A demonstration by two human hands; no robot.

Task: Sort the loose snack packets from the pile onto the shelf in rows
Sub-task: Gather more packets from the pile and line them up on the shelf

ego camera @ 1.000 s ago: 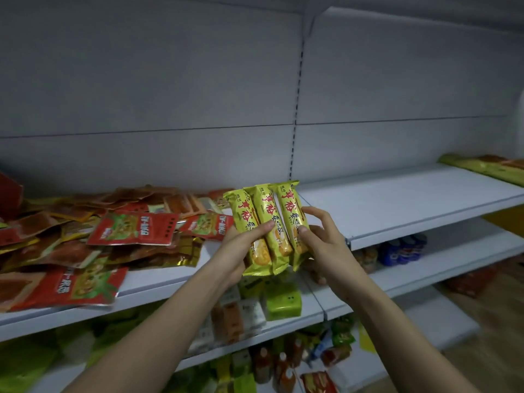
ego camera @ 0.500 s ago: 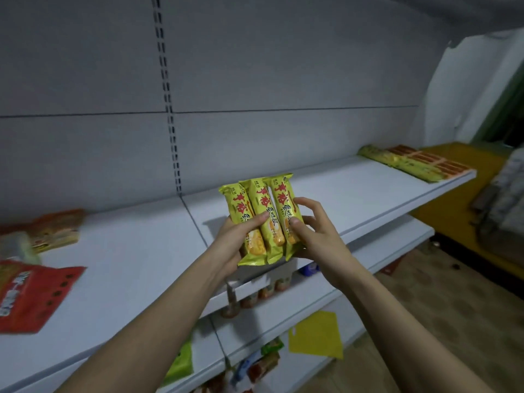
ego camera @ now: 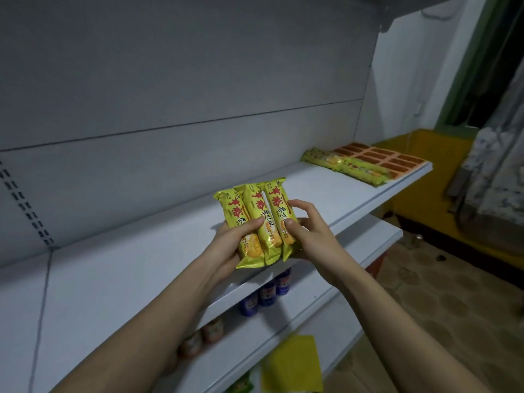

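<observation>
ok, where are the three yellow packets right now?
Head view, centre: the three yellow packets are held between left hand and right hand, above the shelf.

Both forearms are bare, with no sleeves, rings or watch.

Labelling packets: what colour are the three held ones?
Yellow-green packets with red lettering, clearest in the head view.

Three yellow snack packets (ego camera: 256, 222), held side by side at the middle of the frame, each carry large red Chinese characters down the front, with smaller dark characters below reading roughly 蛋味酥. The red characters are too stylised to read surely. Print on the packets (ego camera: 344, 165) and cans (ego camera: 266, 293) elsewhere is too small to read.
</observation>
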